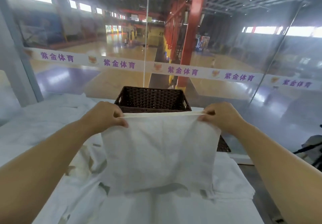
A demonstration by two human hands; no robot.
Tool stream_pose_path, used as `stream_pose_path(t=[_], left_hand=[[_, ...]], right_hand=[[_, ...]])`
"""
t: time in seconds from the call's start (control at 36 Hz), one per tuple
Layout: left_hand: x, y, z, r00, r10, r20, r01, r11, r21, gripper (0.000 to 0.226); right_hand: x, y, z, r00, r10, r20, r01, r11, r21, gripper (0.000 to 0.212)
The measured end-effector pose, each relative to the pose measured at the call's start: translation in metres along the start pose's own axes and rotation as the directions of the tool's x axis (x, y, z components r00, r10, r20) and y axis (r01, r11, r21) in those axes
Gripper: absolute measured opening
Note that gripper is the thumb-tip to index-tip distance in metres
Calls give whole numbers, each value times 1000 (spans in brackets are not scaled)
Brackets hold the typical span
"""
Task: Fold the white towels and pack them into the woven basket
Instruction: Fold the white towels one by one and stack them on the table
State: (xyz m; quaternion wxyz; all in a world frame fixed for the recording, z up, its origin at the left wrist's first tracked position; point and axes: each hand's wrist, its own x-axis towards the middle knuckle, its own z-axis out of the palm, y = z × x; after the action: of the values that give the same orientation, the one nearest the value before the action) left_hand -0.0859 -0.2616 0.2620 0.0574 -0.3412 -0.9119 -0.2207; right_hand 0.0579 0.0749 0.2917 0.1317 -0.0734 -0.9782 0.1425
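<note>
A white towel [159, 154] hangs doubled in front of me, held up by its top edge. My left hand [104, 115] pinches the top left corner and my right hand [223, 117] pinches the top right corner, stretching the edge taut between them. Right behind the towel stands the dark brown woven basket [151, 98], open at the top; the towel hides its near side. The towel's lower edge hangs just above the white cloth on the table.
Loose white towels [52, 119] lie heaped on the table to the left. A stack of folded white cloth [231, 185] sits at the right near the table edge. A glass wall [226, 58] with a printed band stands close behind the basket.
</note>
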Motion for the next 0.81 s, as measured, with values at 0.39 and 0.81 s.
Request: stream_pose_path(t=[0.39,0.81], left_hand=[[-71,-4,-6,920,68,386,-42,996,-75,17],[-45,0,31,974,74,216,-82,996,28,21]], right_hand=[[-102,-25,6,922,106,372,-170,975,144,11],[-72,1,38,958,144,249,-161,986,49,13]])
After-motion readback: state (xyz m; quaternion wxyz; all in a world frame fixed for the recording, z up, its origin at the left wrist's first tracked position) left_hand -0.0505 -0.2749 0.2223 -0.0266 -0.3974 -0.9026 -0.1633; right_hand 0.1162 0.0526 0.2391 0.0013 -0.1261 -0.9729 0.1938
